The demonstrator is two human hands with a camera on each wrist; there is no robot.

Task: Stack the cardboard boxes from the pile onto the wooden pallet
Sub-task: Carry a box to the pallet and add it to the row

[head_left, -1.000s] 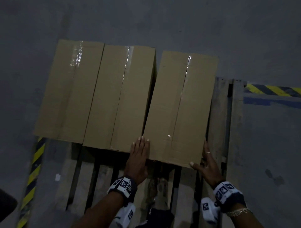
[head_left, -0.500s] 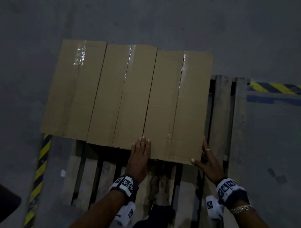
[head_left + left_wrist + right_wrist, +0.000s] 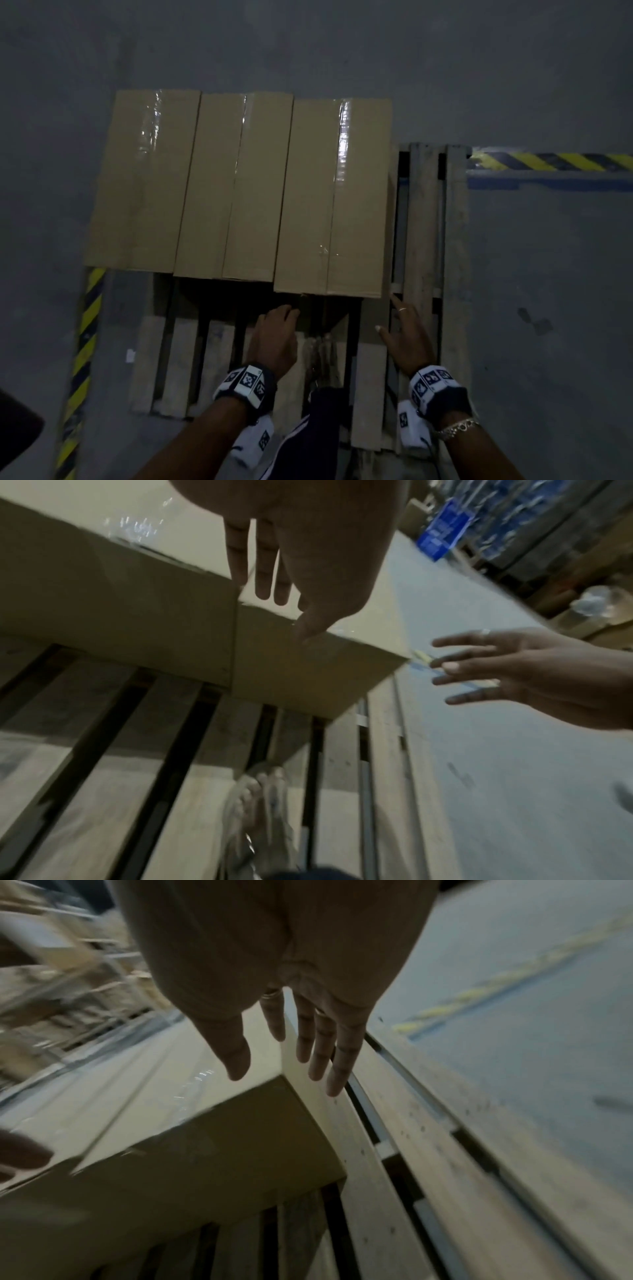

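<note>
Both hands (image 3: pixel 274 337) off right box (image 3: pixel 332 198)

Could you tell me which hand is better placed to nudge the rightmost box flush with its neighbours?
The left hand, probably: it sits at the rightmost box's protruding near end. The right hand is off its corner, over the pallet.

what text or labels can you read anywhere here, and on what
No readable words in any view.
Blue sign in the background, left wrist view: print too blurred to read.
Wristbands on both wrists: black-and-white marker patterns, no letters.
Cardboard boxes: plain with clear tape, no print visible.
</note>
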